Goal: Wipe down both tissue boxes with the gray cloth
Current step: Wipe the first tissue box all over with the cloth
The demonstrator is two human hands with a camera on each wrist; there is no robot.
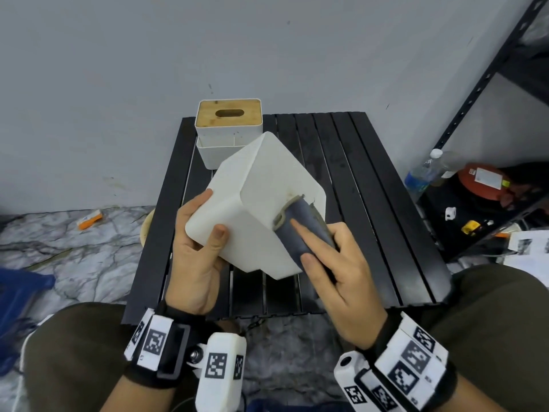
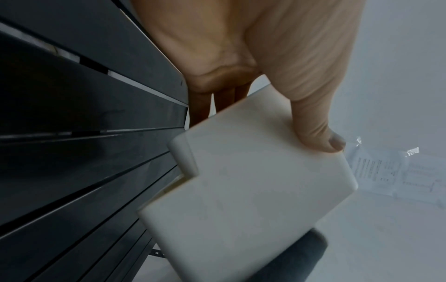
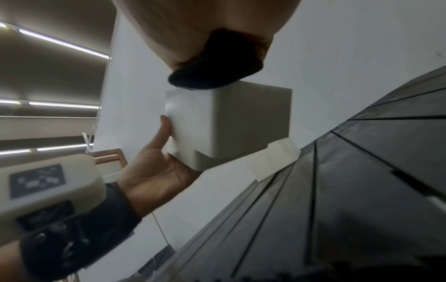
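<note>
— Both hands are working low in the frame: the left hand is gripping the white tissue box by its corner, tilted above the black slatted table, and the right hand is pressing the gray cloth flat against its side.

— She should be keeping that grip firm and running long strokes; a brownish smudge just above the cloth probably needs passes.

— Farther back, the bamboo-lidded tissue box is waiting, upper centre.
</note>
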